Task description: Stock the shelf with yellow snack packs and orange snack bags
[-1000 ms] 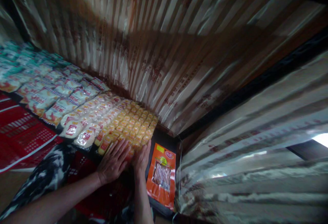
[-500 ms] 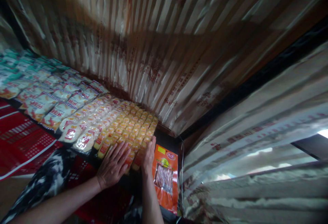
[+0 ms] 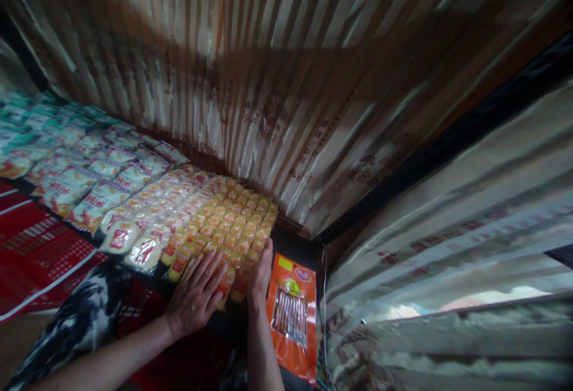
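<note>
Packets (image 3: pixel 235 224) in yellow at front edge of shelf (image 3: pixel 287 242).
Under flat left hand (image 3: pixel 194 298), beside upright right hand (image 3: pixel 259 277), gripped by neither; best nudged lightly, in whole rows.

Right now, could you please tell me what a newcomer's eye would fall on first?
Probably the bright orange packet, lying to the right of the right hand. Next, perhaps, the rows of small yellow packets, with the fingers of the left hand at the near edge. The red basket stands out at lower left.
</note>
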A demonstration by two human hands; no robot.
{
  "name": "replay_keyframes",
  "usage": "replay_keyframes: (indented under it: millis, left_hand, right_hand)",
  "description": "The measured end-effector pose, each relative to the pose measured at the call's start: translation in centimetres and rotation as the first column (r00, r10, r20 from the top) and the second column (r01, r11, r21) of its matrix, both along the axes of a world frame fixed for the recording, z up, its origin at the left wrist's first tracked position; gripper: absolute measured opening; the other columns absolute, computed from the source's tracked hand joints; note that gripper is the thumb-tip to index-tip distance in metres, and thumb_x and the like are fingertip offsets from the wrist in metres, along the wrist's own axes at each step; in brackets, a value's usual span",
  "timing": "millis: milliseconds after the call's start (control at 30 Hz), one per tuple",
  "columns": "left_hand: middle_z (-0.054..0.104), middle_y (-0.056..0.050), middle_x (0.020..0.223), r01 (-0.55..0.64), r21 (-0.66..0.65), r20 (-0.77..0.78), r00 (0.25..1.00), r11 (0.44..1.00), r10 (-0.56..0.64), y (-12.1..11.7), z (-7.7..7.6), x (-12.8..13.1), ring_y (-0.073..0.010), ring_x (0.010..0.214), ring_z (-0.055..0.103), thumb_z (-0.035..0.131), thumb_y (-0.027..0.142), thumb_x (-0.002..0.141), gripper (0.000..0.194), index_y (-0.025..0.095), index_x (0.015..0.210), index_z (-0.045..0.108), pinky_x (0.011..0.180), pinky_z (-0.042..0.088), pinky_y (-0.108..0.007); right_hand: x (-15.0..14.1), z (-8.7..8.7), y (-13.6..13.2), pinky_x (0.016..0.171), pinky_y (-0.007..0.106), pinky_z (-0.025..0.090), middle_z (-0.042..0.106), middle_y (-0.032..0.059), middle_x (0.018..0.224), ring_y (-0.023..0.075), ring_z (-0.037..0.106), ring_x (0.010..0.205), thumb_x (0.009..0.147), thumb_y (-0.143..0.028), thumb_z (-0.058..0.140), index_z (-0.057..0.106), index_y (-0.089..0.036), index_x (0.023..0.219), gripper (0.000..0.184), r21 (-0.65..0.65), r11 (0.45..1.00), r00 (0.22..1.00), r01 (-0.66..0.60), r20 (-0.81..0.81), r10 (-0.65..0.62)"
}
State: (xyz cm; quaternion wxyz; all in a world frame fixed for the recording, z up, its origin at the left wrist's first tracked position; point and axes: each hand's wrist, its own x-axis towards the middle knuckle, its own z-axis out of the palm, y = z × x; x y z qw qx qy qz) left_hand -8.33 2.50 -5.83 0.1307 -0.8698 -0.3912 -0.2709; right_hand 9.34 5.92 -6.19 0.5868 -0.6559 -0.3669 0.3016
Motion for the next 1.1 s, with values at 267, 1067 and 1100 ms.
replay_keyframes:
  millis: [267,1067,1100]
  left_hand:
    - [0.035,-0.011,0.150,-0.004,0.004,-0.037,0.999,1.000,0.004,0.0,0.1,0.0,-0.0274,0.142,0.022,0.047,0.028,0.087,0.061,0.014,0.145,0.033,0.116,0.012,-0.046]
    - [0.037,-0.013,0.148,0.026,0.032,0.022,0.999,0.999,-0.027,-0.1,-0.2,-0.2,-0.0265,0.142,0.020,0.044,0.030,0.092,0.053,0.012,0.141,0.038,0.115,0.016,-0.046]
    - [0.037,-0.013,0.148,0.028,0.035,0.027,0.999,0.999,-0.029,-0.1,-0.2,-0.2,-0.0264,0.142,0.020,0.044,0.030,0.092,0.052,0.013,0.141,0.038,0.115,0.016,-0.046]
  right_hand:
    - [1.0,1.0,1.0,0.117,0.038,0.013,0.022,0.0137,0.154,0.0190,0.019,0.143,0.087,-0.065,0.022,0.025,-0.005,0.146,0.084,0.025,0.999,0.999,-0.023,-0.047,0.024]
    - [-1.2,0.6,-5.3,0.113,0.044,0.023,0.039,0.0163,0.146,0.0238,0.032,0.137,0.089,-0.056,0.025,0.041,-0.006,0.138,0.072,0.085,0.983,0.987,0.161,0.005,-0.162]
    - [-1.6,0.7,-5.8,0.113,0.045,0.023,0.040,0.0168,0.145,0.0242,0.033,0.137,0.089,-0.056,0.024,0.042,-0.006,0.137,0.071,0.089,0.982,0.985,0.165,0.031,-0.169]
